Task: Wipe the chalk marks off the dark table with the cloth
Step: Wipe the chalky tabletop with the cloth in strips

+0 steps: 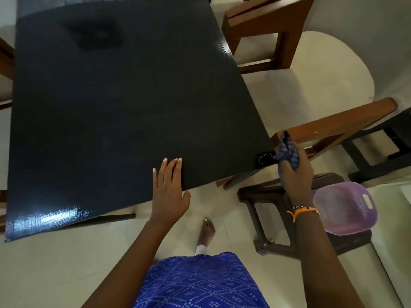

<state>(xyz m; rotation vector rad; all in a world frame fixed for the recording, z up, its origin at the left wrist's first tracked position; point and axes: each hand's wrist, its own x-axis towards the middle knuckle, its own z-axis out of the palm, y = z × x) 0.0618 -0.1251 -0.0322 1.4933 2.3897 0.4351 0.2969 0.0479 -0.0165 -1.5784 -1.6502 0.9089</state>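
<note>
The dark table fills the left and middle of the view, its top glossy with a darker patch near the far side; I see no chalk marks on it. My left hand lies flat and open on the table's near edge, fingers on the top. My right hand is off the table's near right corner, closed around a bunched blue patterned cloth that sticks up above the fist. The cloth is not touching the table top.
A wooden chair stands at the far right and another wooden chair by the near right corner. A dark plastic stool holds a purple basket. My bare foot is on the pale tile floor.
</note>
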